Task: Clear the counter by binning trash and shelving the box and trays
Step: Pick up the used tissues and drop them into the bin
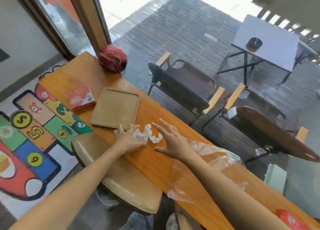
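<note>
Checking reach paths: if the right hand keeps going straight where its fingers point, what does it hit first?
Probably the crumpled white wrapper, just ahead of the open right hand on the counter. The wooden tray lies beyond it. Hand height above the counter is unclear.

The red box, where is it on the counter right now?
In the head view the red box sits at the counter's left, far end, just left of the wooden tray and beyond both hands.

This looks like a café: a long wooden counter (155, 160) runs along a big window (190, 30), with stools (121, 174) beside it, and chairs (183, 85) and a folding table (266, 42) out on the deck.
</note>
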